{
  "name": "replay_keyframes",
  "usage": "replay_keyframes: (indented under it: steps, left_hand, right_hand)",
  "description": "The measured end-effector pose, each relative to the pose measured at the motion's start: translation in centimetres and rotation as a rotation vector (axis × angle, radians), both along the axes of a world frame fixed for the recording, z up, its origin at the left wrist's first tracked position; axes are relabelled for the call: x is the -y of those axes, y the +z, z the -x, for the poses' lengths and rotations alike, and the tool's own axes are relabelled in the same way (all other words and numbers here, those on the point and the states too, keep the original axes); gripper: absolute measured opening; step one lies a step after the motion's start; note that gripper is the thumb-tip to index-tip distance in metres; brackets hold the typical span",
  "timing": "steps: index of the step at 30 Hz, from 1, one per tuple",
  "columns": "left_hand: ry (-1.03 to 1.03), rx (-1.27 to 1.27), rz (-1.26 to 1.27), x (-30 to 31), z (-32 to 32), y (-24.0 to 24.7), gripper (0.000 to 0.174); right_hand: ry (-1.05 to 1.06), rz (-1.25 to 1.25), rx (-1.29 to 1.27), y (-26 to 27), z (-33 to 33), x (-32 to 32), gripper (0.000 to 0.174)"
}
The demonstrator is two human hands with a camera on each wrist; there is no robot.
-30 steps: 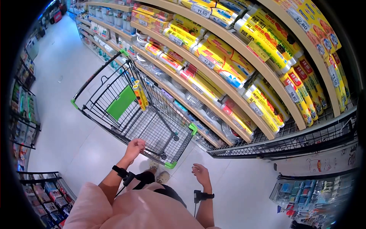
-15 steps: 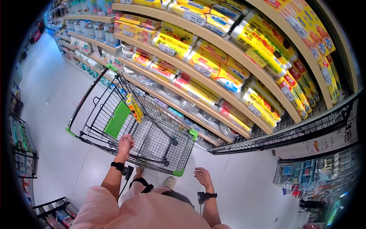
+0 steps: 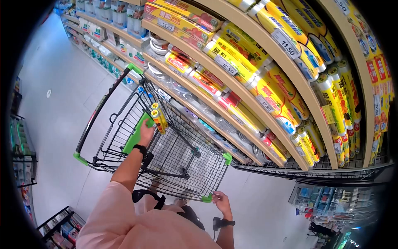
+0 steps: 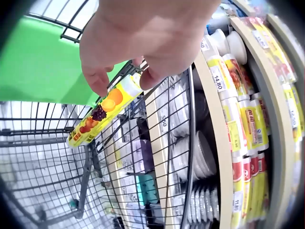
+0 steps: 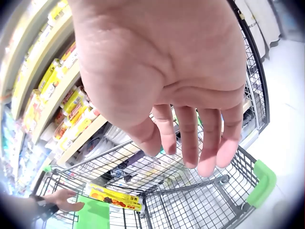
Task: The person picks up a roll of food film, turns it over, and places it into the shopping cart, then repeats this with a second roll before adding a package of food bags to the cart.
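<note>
Loose left hand (image 3: 146,133) is hovering beside yellow printed rolls (image 3: 159,121) near the shelf-side edge of the black wire cart (image 3: 209,166), seemingly starting pickup, needing a pinch; empty right hand (image 3: 222,203) is hanging by its green corner (image 3: 207,198).

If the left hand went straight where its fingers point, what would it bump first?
Probably a yellow roll in the cart; the left hand looks close to its end, though depth is unclear.

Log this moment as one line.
left hand: open, at yellow rolls, contact unclear | right hand: open, near green cart corner | yellow rolls: in cart, beside green panel | cart: beside shelves
</note>
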State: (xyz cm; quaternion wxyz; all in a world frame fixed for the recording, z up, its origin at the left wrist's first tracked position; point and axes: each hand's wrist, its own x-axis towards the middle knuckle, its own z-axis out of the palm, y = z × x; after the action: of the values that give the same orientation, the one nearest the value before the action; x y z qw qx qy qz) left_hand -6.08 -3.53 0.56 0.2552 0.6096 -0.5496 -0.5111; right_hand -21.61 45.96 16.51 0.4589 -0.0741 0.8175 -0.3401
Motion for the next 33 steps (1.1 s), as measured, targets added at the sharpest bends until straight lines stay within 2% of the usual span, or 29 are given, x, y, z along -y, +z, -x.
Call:
replay_keyframes:
  steps: [1,3,4,5,9,12,13,16,20,23,26,30,32,33]
  left_hand:
    - [-0.070,-0.023,-0.030,0.8,0.3,1.7,0.065]
    - [-0.154,0.052,0.091,2.6,1.3,2.0,0.067]
    - [-0.200,0.087,0.154,3.4,1.8,0.9,0.069]
    - [-0.218,0.087,0.245,4.3,2.2,-2.3,0.071]
    - [-0.291,0.241,0.186,5.3,3.7,-1.7,0.073]
    - [-0.258,0.330,0.110,5.2,4.4,0.6,0.067]
    - [-0.255,0.345,0.096,5.0,4.5,1.5,0.056]
    - [-0.256,0.290,0.157,3.9,4.0,1.0,0.049]
    - [-0.386,0.218,0.169,0.7,2.0,1.4,0.051]
    - [-0.352,0.052,0.234,-1.7,0.4,1.9,0.052]
    - [-0.266,-0.253,0.215,-4.2,-0.3,5.4,0.047]
    - [-0.227,-0.459,0.094,-7.6,-0.8,9.7,0.033]
    - [-0.235,-0.477,0.083,-9.2,-0.6,13.2,0.026]
    - [-0.184,-0.583,0.030,-10.2,-0.1,15.2,0.022]
  right_hand:
    - [0.000,-0.005,0.004,-0.3,-0.2,0.4,0.031]
    - [0.014,-0.019,-0.001,-0.7,-0.6,0.9,0.032]
    - [0.017,-0.024,-0.005,-0.8,-0.9,1.2,0.033]
    - [0.001,-0.027,-0.008,-0.9,-1.0,1.3,0.034]
    - [0.035,-0.082,-0.035,-0.4,-1.2,2.9,0.035]
    - [0.056,-0.073,-0.049,0.1,-1.0,3.5,0.035]
    - [0.066,-0.072,-0.054,0.8,-1.0,4.0,0.035]
    - [0.093,-0.083,-0.066,1.1,-0.7,4.6,0.034]
    - [0.123,-0.104,-0.103,1.1,-0.7,6.0,0.033]
    - [0.187,-0.040,-0.134,0.0,-0.1,6.6,0.031]
    - [0.181,0.002,-0.075,0.4,0.9,8.0,0.030]
    - [0.305,0.011,-0.196,-0.8,2.8,8.3,0.037]
    - [0.192,0.090,-0.212,-1.5,3.5,7.9,0.045]
    - [0.137,0.132,-0.218,-1.6,4.0,7.8,0.049]
